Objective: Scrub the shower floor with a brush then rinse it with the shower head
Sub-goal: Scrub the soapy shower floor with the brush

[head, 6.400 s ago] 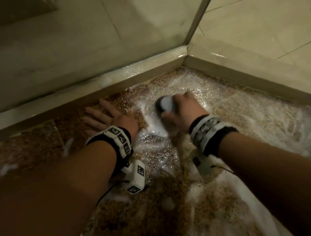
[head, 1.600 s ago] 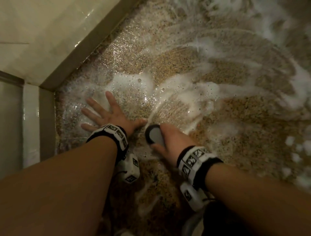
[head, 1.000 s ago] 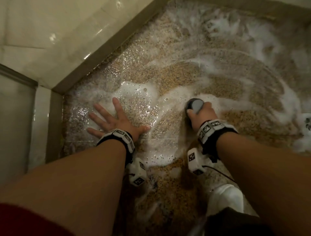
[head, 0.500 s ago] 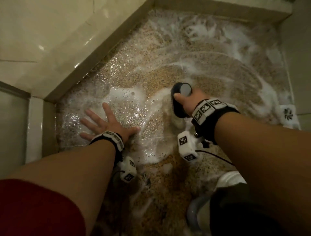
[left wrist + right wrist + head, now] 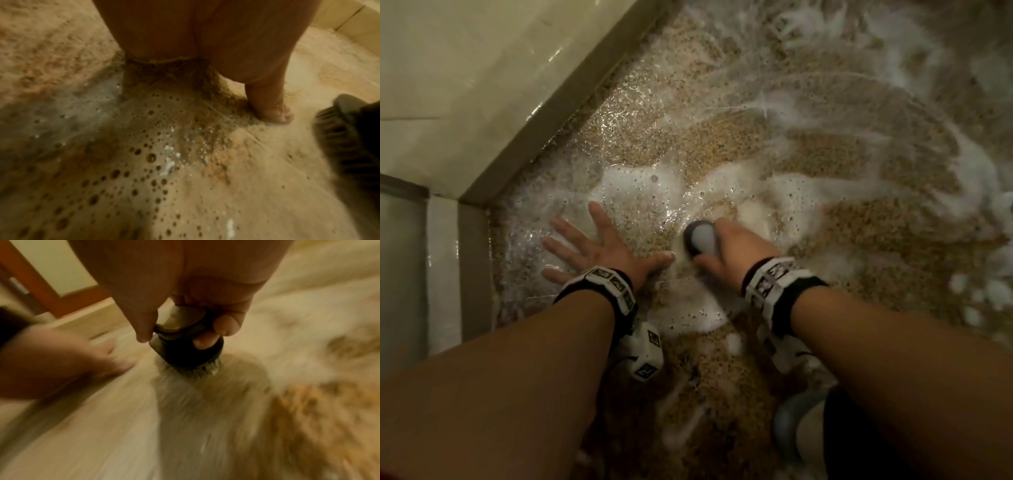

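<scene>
The speckled brown shower floor (image 5: pixel 774 150) is wet and streaked with white foam. My right hand (image 5: pixel 732 250) grips a round black brush (image 5: pixel 700 237) with a grey top, bristles down on the floor just right of my left thumb. In the right wrist view my fingers curl round the brush (image 5: pixel 185 344), whose bristles press into the foam. My left hand (image 5: pixel 599 246) lies flat on the wet floor with fingers spread. In the left wrist view the palm and thumb (image 5: pixel 271 105) press the floor, and the brush (image 5: pixel 345 139) shows at the right edge.
A cream tiled wall (image 5: pixel 465 85) with a brown base strip runs diagonally at the upper left and meets a corner (image 5: pixel 465 205) close to my left hand. A grey curved object (image 5: pixel 791 421) sits by my right forearm at the bottom. Foam patches (image 5: pixel 979 291) dot the right side.
My right hand has pulled the brush back toward me and leftward, close to the left thumb. The left hand stays planted flat on the floor.
</scene>
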Demonstrator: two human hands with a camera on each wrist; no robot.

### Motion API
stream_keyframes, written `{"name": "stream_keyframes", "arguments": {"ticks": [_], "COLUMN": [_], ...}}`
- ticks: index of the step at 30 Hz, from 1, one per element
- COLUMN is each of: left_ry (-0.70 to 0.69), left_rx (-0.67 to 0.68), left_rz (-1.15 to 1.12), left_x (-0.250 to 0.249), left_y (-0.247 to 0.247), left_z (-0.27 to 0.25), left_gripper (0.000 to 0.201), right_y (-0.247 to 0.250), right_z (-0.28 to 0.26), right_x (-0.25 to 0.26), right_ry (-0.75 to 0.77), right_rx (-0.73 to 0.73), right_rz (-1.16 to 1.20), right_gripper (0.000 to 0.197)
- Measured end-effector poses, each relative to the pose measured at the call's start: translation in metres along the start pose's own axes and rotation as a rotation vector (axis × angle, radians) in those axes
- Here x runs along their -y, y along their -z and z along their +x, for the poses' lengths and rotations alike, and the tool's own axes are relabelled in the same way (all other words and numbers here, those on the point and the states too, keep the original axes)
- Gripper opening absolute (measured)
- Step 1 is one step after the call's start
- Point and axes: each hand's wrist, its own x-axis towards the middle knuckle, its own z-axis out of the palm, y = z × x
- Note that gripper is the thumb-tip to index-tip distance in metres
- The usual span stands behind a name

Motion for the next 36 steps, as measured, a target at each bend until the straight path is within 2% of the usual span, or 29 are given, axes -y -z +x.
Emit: {"name": "stream_keyframes", "arguments": {"ticks": [1,3,4,5,7,9,10,11,14,15,18,19,20,21,24,25,27,29,31,34,36], "left_ry": [-0.003,-0.010,-0.009,-0.005,0.000,-0.003,-0.001,-0.001,0.000,0.002,0.002,0.004,0.004,0.000,0.001,0.000,-0.001,0.003,0.001,-0.009,-0.013], "left_rx": [0.004,0.007,0.005,0.004,0.000,-0.008,-0.008,-0.006,-0.010,-0.009,-0.022,-0.023,-0.019,-0.016,-0.010,-0.008,-0.017,-0.028,-0.036,-0.033,-0.032], "left_rz": [-0.003,0.001,0.005,0.003,-0.003,0.008,0.007,0.001,-0.008,-0.009,0.002,0.003,0.000,-0.002,0.013,0.017,0.024,0.030,0.032,0.024,0.027], "left_x": [0.000,0.000,0.000,0.000,0.000,0.000,-0.001,-0.001,0.000,0.001,-0.001,-0.001,-0.002,-0.002,0.000,0.000,0.000,0.000,0.000,0.001,0.003], "left_y": [0.000,0.001,0.001,0.001,0.000,-0.001,-0.001,-0.001,0.000,-0.001,0.000,0.000,0.000,0.001,0.002,0.002,0.001,0.000,0.000,-0.001,-0.002], "left_z": [0.000,0.001,0.001,0.001,0.001,0.002,0.003,0.003,0.003,0.003,0.002,0.002,0.001,0.001,0.002,0.002,0.001,0.001,0.001,0.003,0.003], "left_gripper": [0.158,0.157,0.157,0.157,0.158,0.158,0.158,0.158,0.159,0.159,0.159,0.159,0.159,0.158,0.157,0.157,0.158,0.160,0.160,0.160,0.160], "right_y": [0.011,0.038,0.046,0.048,0.030,0.007,0.003,0.007,0.029,0.029,0.005,-0.001,-0.001,0.004,0.012,0.006,-0.018,-0.041,-0.043,-0.013,0.011], "right_z": [0.011,0.031,0.037,0.038,0.026,0.015,0.019,0.026,0.040,0.035,0.004,-0.002,-0.002,0.002,0.006,0.000,-0.020,-0.037,-0.039,-0.024,-0.007], "right_x": [-0.007,-0.016,-0.015,-0.007,0.017,0.031,0.028,0.023,0.005,0.002,0.006,0.003,-0.004,-0.010,-0.023,-0.023,-0.010,0.001,-0.003,-0.036,-0.078], "right_ry": [-0.048,-0.248,-0.311,-0.292,-0.107,0.054,0.075,0.059,-0.164,-0.171,0.084,0.161,0.173,0.118,-0.207,-0.257,-0.214,-0.126,-0.094,-0.219,-0.385], "right_rx": [-0.072,-0.246,-0.282,-0.260,-0.121,0.030,0.030,-0.029,-0.249,-0.254,-0.048,-0.007,-0.011,-0.046,-0.229,-0.243,-0.160,-0.058,-0.066,-0.171,-0.257], "right_rz": [0.044,0.192,0.231,0.217,0.107,-0.007,-0.042,-0.039,0.163,0.170,-0.003,-0.076,-0.112,-0.082,0.177,0.216,0.247,0.178,0.115,0.221,0.329], "right_gripper": [0.050,0.051,0.050,0.043,0.024,0.038,0.047,0.049,0.041,0.039,0.037,0.040,0.044,0.046,0.046,0.046,0.048,0.048,0.046,0.039,0.041]}}
